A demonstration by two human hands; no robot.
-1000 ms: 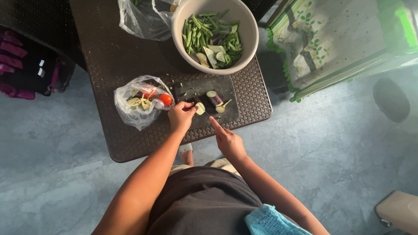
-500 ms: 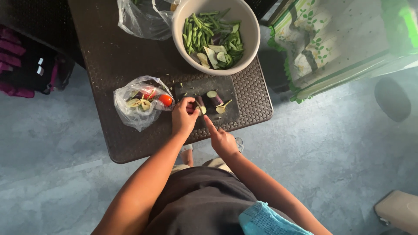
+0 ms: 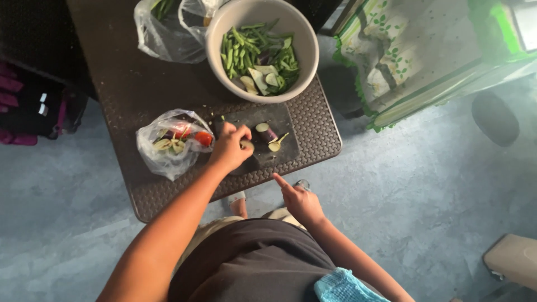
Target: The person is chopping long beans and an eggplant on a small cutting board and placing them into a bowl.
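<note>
- The left hand (image 3: 228,148) rests on the dark cutting board (image 3: 282,120), its fingers (image 3: 241,133) curled around a small piece of eggplant (image 3: 246,145) and pinching it against the board.
- The right hand (image 3: 300,200) hangs off the near edge of the surface (image 3: 140,84), nearer the person than the cutting board, with the forefinger stretched toward the board. The other fingers are folded in; whether they grip anything I cannot tell.
- On the cutting board, just right of the left hand, lies a purple eggplant half (image 3: 267,132) with its pale cut face up, and a small stem piece (image 3: 276,145) lies just beside it.
- Left of the cutting board sits a clear plastic bag (image 3: 159,154) holding red tomatoes (image 3: 203,138) and pale vegetable slices.
- Beyond the cutting board stands a round cream bowl (image 3: 307,53) filled with cut green beans (image 3: 238,47) and pale slices.
- A second clear bag (image 3: 162,33) lies left of the bowl, at the far side of the surface.
- Right of the cutting board, off the surface, lies a leaf-patterned cloth (image 3: 414,50) with a green edge, over a blue-grey floor (image 3: 436,184).
</note>
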